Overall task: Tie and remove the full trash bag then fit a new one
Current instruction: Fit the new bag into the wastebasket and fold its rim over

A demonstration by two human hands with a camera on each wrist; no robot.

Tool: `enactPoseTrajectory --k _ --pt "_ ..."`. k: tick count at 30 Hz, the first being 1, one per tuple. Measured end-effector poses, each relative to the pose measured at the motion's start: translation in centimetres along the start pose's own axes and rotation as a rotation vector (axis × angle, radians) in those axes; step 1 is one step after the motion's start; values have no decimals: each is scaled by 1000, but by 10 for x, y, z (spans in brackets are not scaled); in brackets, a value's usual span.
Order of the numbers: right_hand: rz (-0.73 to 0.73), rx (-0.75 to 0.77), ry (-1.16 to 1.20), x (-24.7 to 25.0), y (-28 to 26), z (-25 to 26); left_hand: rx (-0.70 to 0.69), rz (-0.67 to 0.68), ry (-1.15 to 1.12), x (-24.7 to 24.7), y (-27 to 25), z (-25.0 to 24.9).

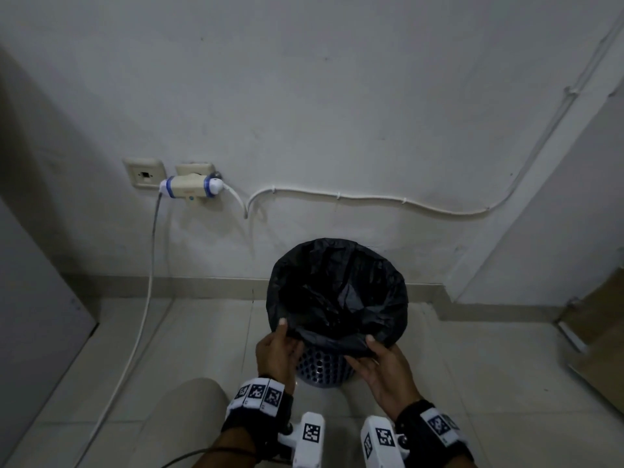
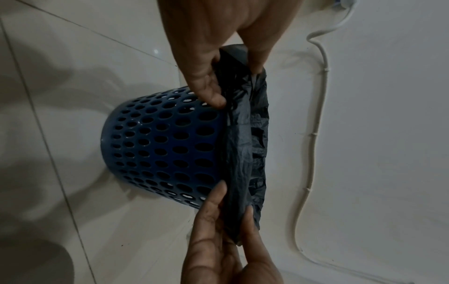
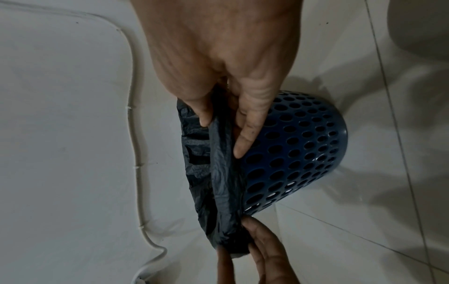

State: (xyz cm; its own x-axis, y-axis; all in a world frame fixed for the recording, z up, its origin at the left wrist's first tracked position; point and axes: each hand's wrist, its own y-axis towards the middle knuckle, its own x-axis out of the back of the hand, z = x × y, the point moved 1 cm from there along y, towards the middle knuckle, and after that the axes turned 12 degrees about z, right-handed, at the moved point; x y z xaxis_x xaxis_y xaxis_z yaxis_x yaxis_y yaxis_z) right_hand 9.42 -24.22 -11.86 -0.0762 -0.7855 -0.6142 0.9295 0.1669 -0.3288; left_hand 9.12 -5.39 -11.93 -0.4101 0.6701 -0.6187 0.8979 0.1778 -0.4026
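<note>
My blue perforated waste bin [image 1: 320,366] stands upright on the pale floor tiles [image 1: 169,349], close to the white wall [image 1: 337,96], at 12 o'clock from me. A black trash bag [image 1: 337,292] lines it, its mouth open and folded over the rim all round.

My left hand [image 1: 275,352] pinches the bag's folded edge at about 8 o'clock on the rim, thumb [image 2: 211,92] on the outside and fingers behind the plastic. My right hand [image 1: 381,366] pinches the same edge at about 5 o'clock, thumb on top and fingers curled beneath. The two hands are near each other but not touching, with a stretch of gathered bag between them.

At 10 o'clock, on the wall, a plug adapter [image 1: 190,187] sits in a socket; a grey cable [image 1: 148,282] drops from it to the floor, and a white cable [image 1: 371,201] runs off along the wall toward 2 o'clock.
</note>
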Motion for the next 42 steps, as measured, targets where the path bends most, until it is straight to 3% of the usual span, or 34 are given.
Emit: enactPoseTrajectory --k 4,8,12,16,23,29,32,37,39,42 --pt "13 1 -8 0 -2 1 79 -103 -22 7 7 2" --pt "27 3 0 0 -3 2 141 -104 9 11 14 0" --pt "52 1 15 -1 -3 2 102 -66 -15 7 16 -10" --pt "77 2 34 -3 -2 2 36 24 167 3 12 -20" --pt "98 -5 41 -2 -3 5 4 -65 281 4 26 -22" --pt "79 -25 42 -4 -8 7 198 35 231 2 26 -30" --pt "78 -35 60 -5 -12 8 185 88 218 1 28 -30" --pt "46 -51 48 -11 -15 1 69 12 267 12 30 -24" --pt "19 -45 54 -13 -16 -2 88 54 275 11 26 -29" --pt "-12 -48 44 -13 -18 -5 222 183 292 8 21 -40"
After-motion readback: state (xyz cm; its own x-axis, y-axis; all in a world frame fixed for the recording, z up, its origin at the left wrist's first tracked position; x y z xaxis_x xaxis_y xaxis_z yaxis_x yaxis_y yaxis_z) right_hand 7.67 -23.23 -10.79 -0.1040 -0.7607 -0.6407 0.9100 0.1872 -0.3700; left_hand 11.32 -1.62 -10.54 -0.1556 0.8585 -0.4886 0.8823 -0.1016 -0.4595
